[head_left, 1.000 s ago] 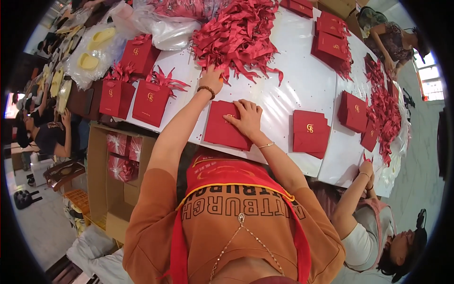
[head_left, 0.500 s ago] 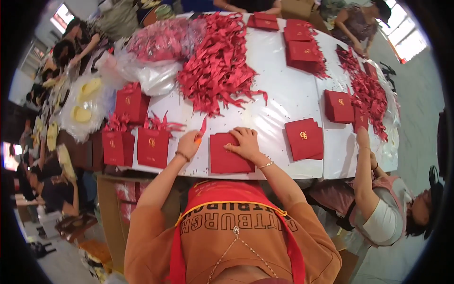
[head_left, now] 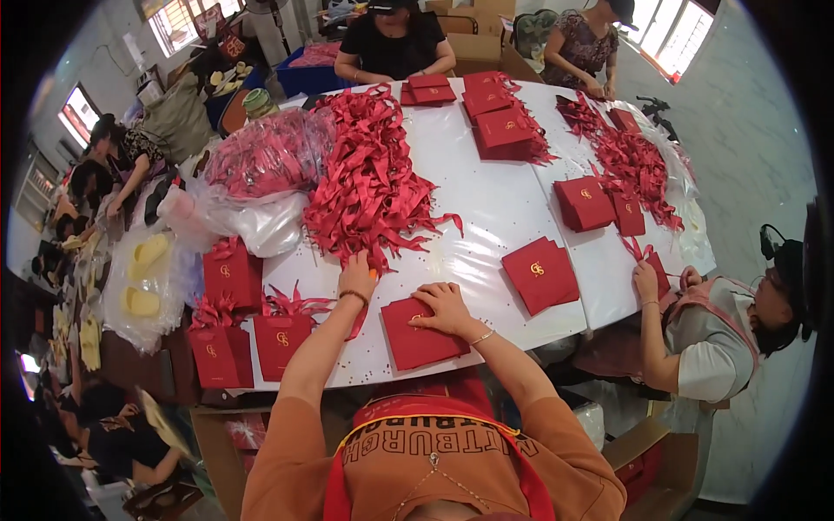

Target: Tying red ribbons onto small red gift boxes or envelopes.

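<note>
My left hand (head_left: 357, 278) is at the near edge of a large heap of red ribbons (head_left: 369, 174). Its fingers are closed, and a red ribbon (head_left: 358, 323) trails down from beneath it; an orange patch shows at one fingertip. Flat on a small stack of red paper bags (head_left: 415, 346) lies my right hand (head_left: 441, 308), fingers spread over the upper edge. Left of my arm stand red bags with ribbons spilling from their tops, among them a front bag (head_left: 282, 346) and a rear bag (head_left: 233, 282).
Another red bag stack (head_left: 540, 276) lies to the right. Clear plastic sacks of ribbons (head_left: 265, 161) sit back left, near yellow slippers (head_left: 143, 302) in plastic. A co-worker (head_left: 704, 326) handles a bag and ribbon at right. Tiny dark bits dot the white table (head_left: 473, 208).
My left hand has moved forward to the ribbon heap, the ribbon now trailing below it. My right hand stays on the bag stack. The view has tilted up, showing more of the room.
</note>
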The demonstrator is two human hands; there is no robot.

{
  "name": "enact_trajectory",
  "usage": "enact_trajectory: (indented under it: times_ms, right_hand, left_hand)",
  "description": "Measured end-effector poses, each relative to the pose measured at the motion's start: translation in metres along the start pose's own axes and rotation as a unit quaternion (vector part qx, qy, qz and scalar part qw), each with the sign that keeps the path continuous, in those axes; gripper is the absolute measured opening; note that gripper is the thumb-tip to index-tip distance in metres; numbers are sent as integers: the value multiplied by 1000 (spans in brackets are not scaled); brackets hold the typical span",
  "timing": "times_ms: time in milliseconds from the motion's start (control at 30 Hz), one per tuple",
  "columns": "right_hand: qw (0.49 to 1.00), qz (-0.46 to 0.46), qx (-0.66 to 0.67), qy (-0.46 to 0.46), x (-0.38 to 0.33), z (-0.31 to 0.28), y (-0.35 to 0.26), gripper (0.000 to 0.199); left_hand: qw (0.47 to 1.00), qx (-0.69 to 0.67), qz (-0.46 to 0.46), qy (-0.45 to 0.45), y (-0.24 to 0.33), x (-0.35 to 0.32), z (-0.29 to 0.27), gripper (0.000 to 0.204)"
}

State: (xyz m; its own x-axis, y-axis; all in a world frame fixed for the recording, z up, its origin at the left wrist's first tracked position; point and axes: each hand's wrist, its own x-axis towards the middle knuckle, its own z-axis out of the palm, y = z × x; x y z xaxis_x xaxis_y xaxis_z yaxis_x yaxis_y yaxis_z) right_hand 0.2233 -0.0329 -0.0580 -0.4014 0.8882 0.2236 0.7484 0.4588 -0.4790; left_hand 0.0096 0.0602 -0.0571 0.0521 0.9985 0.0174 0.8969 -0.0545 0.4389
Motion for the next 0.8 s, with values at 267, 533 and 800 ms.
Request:
enact_trajectory:
  times_ms: [267,533,800]
  right_hand:
    - [1000,17,-14,-20,5,1,5,60]
    - [1000,7,-19,-13,6,-4,-1,57]
    - [999,17,-33,-25,5,-2,-3,59]
  left_hand:
    - [995,-44,-13,85,-23,-6,11,45]
    - [995,-92,25,-23,-20,-61,3,38]
    - [987,-127,59,-78,-48,-113,-4,13]
